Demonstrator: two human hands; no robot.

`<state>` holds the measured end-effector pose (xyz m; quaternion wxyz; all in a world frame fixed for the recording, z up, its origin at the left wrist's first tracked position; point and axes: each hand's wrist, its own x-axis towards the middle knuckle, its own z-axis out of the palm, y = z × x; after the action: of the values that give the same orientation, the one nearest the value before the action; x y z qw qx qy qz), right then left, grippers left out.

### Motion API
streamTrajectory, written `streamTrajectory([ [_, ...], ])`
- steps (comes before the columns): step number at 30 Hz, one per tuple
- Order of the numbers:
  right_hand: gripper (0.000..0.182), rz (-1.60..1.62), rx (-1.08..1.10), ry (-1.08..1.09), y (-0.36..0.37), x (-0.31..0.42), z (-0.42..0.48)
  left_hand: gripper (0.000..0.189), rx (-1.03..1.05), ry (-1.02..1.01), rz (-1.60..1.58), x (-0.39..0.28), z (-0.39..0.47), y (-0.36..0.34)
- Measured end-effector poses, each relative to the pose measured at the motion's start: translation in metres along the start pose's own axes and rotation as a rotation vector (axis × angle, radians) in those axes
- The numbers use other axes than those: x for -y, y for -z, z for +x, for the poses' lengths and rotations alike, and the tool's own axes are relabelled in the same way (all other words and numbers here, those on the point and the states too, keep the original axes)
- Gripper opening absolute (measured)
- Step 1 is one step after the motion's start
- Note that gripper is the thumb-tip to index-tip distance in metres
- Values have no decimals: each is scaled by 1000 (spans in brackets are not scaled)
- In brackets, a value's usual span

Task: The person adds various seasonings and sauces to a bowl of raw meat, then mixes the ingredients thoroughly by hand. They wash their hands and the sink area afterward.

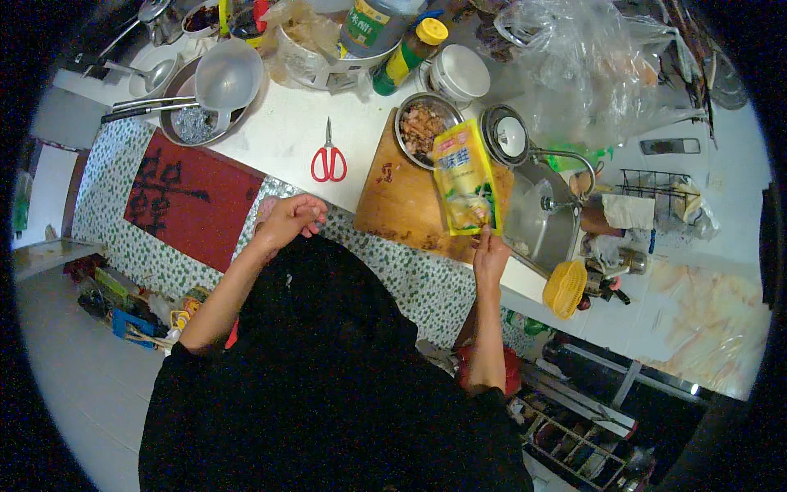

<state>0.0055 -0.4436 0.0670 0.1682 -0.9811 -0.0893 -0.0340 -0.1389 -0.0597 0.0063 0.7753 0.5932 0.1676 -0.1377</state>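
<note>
My right hand (pixel 490 249) pinches the lower edge of a yellow seasoning pouch (pixel 466 184), which lies over the wooden cutting board (pixel 399 203) and overlaps the rim of a metal bowl. Pieces of what looks like raw meat (pixel 420 130) fill that metal bowl (pixel 401 145). My left hand (pixel 295 218) is held near the counter's front edge, fingers loosely curled, with nothing visible in it. Beyond it, red-handled scissors (pixel 329 161) rest on the white counter (pixel 276 129), blades pointing away. Whether the pouch is cut open cannot be seen.
A sink (pixel 541 227) with a curved faucet (pixel 590 166) adjoins the board at right, beside a yellow plastic basket (pixel 564 289). Behind stand a yellow-capped bottle (pixel 411 56), a white tub (pixel 460 72) and a large pot (pixel 307 67). A pan with a plastic ladle (pixel 227 75) sits at left.
</note>
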Motion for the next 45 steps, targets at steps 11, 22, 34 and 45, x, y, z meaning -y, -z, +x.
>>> streamTrajectory([
  [11, 44, 6, -149, 78, 12, 3, 5, 18, 29, -17, 6, 2, 9, -6],
  [22, 47, 109, -130, -32, -5, -19, 11, 18, -8, 3, 43, -4, 6, -1],
  [34, 43, 117, -122, -35, -3, -24, 17, 18, -9, -7, -9, 5, 2, 1],
  [45, 36, -40, -149, 175, 34, 35, 23, 17, -33, 20, -8, 8, 7, -1],
])
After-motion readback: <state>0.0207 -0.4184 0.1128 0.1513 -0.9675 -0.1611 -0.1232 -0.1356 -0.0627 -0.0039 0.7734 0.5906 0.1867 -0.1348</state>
